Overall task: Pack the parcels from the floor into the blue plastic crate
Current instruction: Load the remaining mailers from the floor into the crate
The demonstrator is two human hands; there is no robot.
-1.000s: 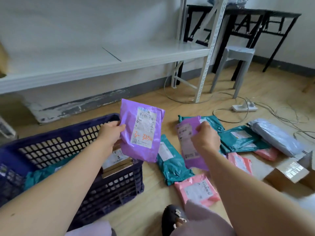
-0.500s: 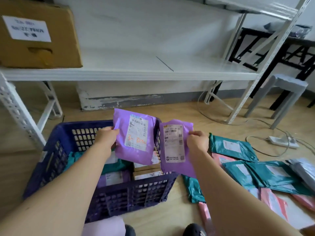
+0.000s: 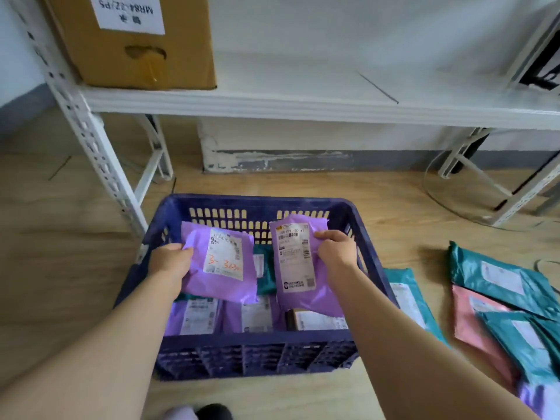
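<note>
The blue plastic crate (image 3: 260, 203) stands on the wooden floor in front of me, with purple, teal and boxed parcels inside. My left hand (image 3: 169, 262) grips a purple parcel (image 3: 221, 262) with an orange-marked label, held over the crate's left half. My right hand (image 3: 336, 250) grips a second purple parcel (image 3: 297, 265) over the right half. Both parcels hang inside the crate's rim, above the packed ones. On the floor to the right lie teal parcels (image 3: 497, 277) and a pink parcel (image 3: 472, 325).
A white metal shelf (image 3: 303, 107) runs behind the crate, with a cardboard box (image 3: 136, 40) on it at the left. Its perforated legs (image 3: 91, 140) stand close to the crate's left corner. A cable loops on the floor at the far right.
Both hands have carried their purple parcels left and down, from above the floor pile to over the crate. My view has swung left and tilted toward the crate.
</note>
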